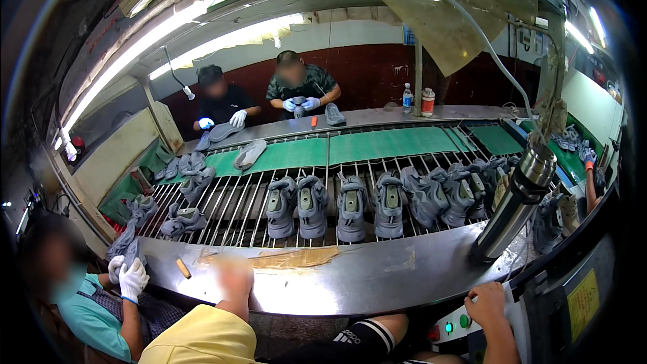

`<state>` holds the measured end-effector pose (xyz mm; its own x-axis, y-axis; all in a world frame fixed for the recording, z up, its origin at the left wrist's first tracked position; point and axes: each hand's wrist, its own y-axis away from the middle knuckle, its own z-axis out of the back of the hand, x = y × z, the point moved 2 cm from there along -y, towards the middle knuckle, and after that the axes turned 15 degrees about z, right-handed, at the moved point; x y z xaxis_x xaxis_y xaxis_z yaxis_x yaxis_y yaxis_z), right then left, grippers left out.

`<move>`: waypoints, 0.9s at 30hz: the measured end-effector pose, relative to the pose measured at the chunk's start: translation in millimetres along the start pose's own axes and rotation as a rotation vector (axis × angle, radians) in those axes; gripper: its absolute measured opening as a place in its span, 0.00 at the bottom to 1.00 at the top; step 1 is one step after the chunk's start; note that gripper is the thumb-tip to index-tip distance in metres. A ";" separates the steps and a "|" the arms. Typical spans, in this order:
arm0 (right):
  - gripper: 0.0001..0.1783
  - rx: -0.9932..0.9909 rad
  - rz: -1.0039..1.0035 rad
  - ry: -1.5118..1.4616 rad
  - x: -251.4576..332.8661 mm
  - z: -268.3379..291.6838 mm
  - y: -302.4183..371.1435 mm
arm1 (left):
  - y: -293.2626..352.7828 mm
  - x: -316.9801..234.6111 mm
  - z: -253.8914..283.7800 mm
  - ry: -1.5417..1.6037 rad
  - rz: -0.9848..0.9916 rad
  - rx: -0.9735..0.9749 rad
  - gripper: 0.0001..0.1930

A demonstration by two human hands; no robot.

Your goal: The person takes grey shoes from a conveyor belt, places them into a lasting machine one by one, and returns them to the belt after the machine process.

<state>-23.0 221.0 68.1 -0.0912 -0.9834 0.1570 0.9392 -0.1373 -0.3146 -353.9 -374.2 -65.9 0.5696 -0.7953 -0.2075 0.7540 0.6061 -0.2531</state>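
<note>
Control box [457,338] attended, grey shoes [351,207] part-way in work

The control box is at the near right; the right hand [488,305] rests on it beside the green buttons [465,321], fingers bent. Whether its grip is spread or pressed together cannot be judged. The left hand [233,280] is blurred over the near edge of the metal counter [384,282]; its grip cannot be determined.

Beyond, grey shoes occupy the rod rack [232,219]: four upright in the middle, more crowded to the right, others toward the left. None is seen in the wearer's hands.

Progress, as judged: the shoes look formed, but work appears unfinished, since the near-left co-worker [101,320] and both far co-workers [303,84] [226,98] are handling pieces. A loose pale piece [251,154] lies on the green belt [391,143]. How many shoes are complete cannot be established.

A steel flask [513,203] stands at the counter's right, brown tape [296,257] toward its left
</note>
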 end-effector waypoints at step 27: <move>0.07 -0.043 0.029 -0.003 6.6 2.4 0.2 | 6.9 4.7 8.6 0.114 -0.009 -0.122 0.21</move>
<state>-22.7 214.7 71.3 -0.0633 -0.9867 0.1499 0.9264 -0.1139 -0.3589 -343.2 -373.8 -60.5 0.5170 -0.7982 -0.3093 0.7093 0.6017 -0.3672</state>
